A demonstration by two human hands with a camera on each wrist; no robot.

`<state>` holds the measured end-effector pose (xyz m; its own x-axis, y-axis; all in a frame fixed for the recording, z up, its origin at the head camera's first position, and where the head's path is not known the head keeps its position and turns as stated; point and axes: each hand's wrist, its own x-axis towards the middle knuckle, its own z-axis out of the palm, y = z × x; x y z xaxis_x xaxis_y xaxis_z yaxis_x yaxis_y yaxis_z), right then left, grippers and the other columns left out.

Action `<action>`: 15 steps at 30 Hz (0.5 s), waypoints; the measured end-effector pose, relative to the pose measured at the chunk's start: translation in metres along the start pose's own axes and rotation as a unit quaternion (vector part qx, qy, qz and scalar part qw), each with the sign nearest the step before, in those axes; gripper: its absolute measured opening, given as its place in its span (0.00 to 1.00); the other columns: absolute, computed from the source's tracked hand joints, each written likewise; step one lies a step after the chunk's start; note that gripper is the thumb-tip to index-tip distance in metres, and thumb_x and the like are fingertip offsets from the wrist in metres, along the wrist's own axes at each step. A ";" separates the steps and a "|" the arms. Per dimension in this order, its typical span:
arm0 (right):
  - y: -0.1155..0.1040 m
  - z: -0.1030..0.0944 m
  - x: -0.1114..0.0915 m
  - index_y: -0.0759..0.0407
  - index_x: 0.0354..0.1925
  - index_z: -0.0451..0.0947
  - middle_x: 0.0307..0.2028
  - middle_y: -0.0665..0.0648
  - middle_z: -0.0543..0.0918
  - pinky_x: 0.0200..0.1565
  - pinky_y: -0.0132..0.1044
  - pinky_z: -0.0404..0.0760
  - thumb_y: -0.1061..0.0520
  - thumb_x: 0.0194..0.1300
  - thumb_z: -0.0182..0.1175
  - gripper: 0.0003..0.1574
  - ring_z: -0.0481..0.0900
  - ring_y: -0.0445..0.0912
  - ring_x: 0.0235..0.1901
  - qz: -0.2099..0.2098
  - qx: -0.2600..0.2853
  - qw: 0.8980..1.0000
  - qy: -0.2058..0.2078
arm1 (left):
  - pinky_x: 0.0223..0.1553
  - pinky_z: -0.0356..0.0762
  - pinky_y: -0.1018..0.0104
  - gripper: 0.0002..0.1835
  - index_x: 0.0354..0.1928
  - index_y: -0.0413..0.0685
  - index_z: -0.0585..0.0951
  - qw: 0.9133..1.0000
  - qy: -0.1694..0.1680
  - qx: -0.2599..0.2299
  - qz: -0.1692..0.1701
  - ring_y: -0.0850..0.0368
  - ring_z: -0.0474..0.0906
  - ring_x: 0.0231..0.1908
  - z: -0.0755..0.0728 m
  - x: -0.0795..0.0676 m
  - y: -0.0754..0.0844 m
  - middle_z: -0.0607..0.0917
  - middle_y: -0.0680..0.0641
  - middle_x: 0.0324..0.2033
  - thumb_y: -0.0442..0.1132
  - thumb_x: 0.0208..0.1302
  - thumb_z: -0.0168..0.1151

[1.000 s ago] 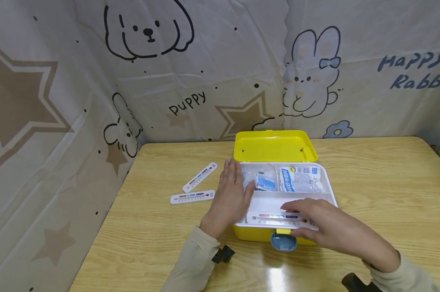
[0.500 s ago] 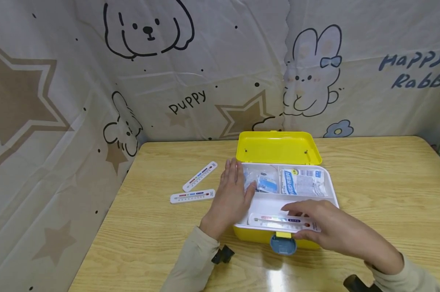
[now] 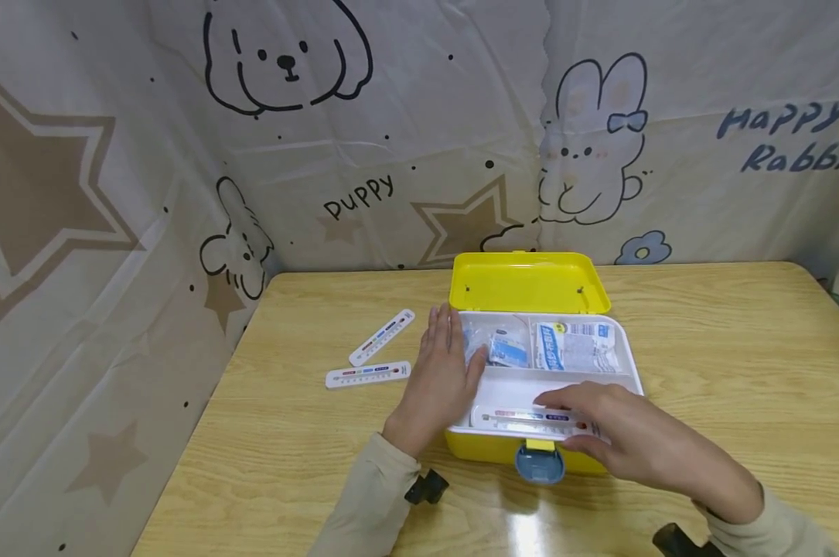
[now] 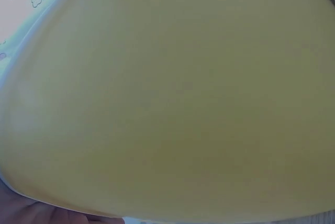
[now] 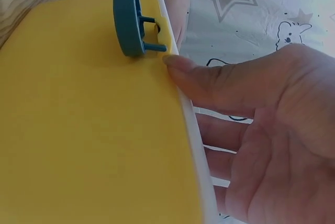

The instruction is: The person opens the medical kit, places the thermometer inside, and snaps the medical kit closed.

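An open yellow first-aid box (image 3: pixel 489 445) stands on the table with a white divided tray (image 3: pixel 503 387) inside. My left hand (image 3: pixel 438 391) rests along the box's left rim, fingers extended and thumb over the tray. At the front right, my right hand (image 3: pixel 635 429) grips the rim; the right wrist view shows its thumb (image 5: pixel 196 80) on the yellow front wall and its fingers behind the white edge. Beneath that hand lies a white thermometer (image 3: pixel 523 418) in the front compartment, its right end partly covered. The left wrist view is filled by the yellow box wall (image 4: pixel 172 98).
Two more white thermometers, one slanted (image 3: pixel 381 338) and one nearly level (image 3: pixel 367 375), lie left of the box. Packaged gauze (image 3: pixel 579 348) and a blue-white packet (image 3: pixel 508 350) occupy the rear compartments. The yellow lid (image 3: pixel 530 282) leans back; a blue-grey latch (image 3: pixel 540 464) hangs in front.
The box has shifted very slightly under the hands, its lid and rear compartments a little to the right of where they were a second ago. Both hands keep nearly the same places.
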<state>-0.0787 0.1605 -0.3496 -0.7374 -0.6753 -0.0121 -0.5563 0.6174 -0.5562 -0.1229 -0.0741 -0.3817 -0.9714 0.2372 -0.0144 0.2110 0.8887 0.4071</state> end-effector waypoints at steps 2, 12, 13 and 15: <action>-0.001 0.001 0.000 0.57 0.56 0.78 0.51 0.54 0.82 0.50 0.49 0.80 0.62 0.58 0.68 0.26 0.79 0.46 0.46 0.002 -0.003 1.000 0.002 | 0.72 0.38 0.55 0.39 0.75 0.38 0.42 1.000 -0.001 -0.003 0.000 0.50 0.27 0.73 0.000 0.001 0.000 0.35 0.41 0.75 0.58 0.76 0.34; 0.000 -0.001 -0.005 0.56 0.56 0.77 0.53 0.55 0.81 0.46 0.47 0.82 0.54 0.61 0.67 0.25 0.79 0.47 0.46 0.006 0.014 0.998 0.055 | 0.72 0.41 0.55 0.38 0.75 0.39 0.43 0.999 0.010 -0.035 0.001 0.50 0.32 0.74 0.001 0.000 -0.003 0.38 0.42 0.75 0.56 0.76 0.37; -0.001 -0.002 -0.005 0.56 0.55 0.77 0.52 0.56 0.81 0.46 0.49 0.82 0.54 0.60 0.68 0.25 0.79 0.49 0.46 0.010 0.008 0.997 0.077 | 0.72 0.41 0.55 0.37 0.75 0.39 0.44 0.999 0.013 -0.039 0.002 0.50 0.32 0.74 0.001 0.000 -0.003 0.38 0.42 0.75 0.55 0.76 0.37; -0.001 -0.003 -0.005 0.57 0.55 0.77 0.53 0.58 0.81 0.48 0.53 0.81 0.55 0.60 0.68 0.25 0.80 0.53 0.48 0.022 -0.015 0.992 0.126 | 0.72 0.42 0.55 0.37 0.75 0.39 0.44 0.999 0.014 -0.043 0.004 0.50 0.33 0.74 -0.001 0.000 -0.004 0.39 0.42 0.75 0.55 0.76 0.37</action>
<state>-0.0753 0.1643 -0.3462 -0.8315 -0.5273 0.1748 -0.5299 0.6582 -0.5348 -0.1236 -0.0782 -0.3824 -0.9727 0.2314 0.0143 0.2093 0.8500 0.4835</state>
